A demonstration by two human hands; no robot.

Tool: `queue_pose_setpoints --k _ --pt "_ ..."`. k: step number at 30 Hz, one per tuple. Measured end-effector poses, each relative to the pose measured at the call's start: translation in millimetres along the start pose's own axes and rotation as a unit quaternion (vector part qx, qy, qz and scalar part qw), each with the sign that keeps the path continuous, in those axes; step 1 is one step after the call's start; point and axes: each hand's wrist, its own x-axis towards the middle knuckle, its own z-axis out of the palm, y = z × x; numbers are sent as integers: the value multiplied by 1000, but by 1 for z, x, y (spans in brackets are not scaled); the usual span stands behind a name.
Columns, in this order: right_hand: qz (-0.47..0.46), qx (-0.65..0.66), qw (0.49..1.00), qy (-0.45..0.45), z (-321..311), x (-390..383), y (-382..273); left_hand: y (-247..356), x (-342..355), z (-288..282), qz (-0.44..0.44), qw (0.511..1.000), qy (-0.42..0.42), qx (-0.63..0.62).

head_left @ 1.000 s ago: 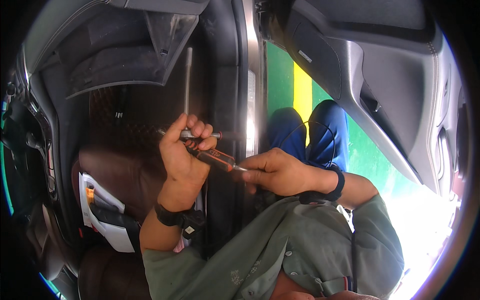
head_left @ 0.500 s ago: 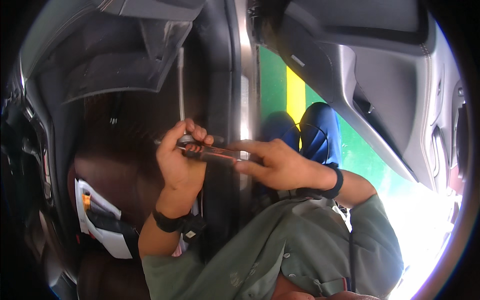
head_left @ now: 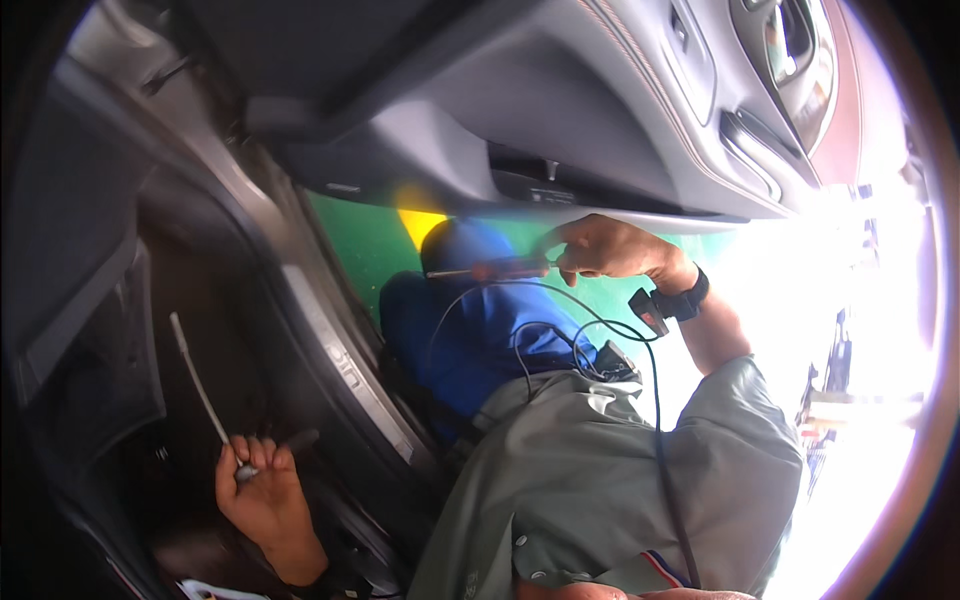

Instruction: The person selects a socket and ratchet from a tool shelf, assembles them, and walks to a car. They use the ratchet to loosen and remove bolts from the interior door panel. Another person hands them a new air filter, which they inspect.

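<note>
Two hands well apart on my head feed. Left hand (head_left: 268, 500) was low, inside the car's footwell area, palm up, fingers curled around a ratchet (head_left: 247, 473). A long, thin metal extension bar (head_left: 203, 388) ran up and leftward from that grip; fingers covered the joint, so I couldn't confirm how it attached. The ratchet's grey handle stuck out on the other side, smeared by motion.

Right hand (head_left: 612, 250) was out in the door opening, gripping one end of a screwdriver (head_left: 508, 269) between thumb and fingers. Red-and-black handle, blurred; shaft pointed left, across the blue trousers (head_left: 460, 340) in my view. I couldn't tell if it touched them. Open car door (head_left: 600, 120) was just beyond that hand, its pocket facing me; contact unclear.

Door sill (head_left: 345, 375) ran diagonally between the two hands. Green floor (head_left: 345, 235) showed past the knees, with a yellow stripe (head_left: 422, 228). Black cable (head_left: 668, 480) crossed the grey-green shirt (head_left: 590, 470) and looped over the lap. Dark wristband (head_left: 688, 298) on the right wrist.
</note>
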Motion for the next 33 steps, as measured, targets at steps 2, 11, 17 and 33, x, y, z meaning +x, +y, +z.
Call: queue_pose_setpoints --k 2,11,17,33 --pt "-7 32 999 -2 2 6 65 -3 -1 2 0 1000 12 11" --pt "180 448 872 73 34 33 278 -11 -3 1 -16 997 -30 69" --pt "227 517 798 212 78 85 364 -9 -5 4 -7 992 -34 118" --pt "-11 72 997 -1 32 112 220 30 -25 -8 187 947 -167 201"
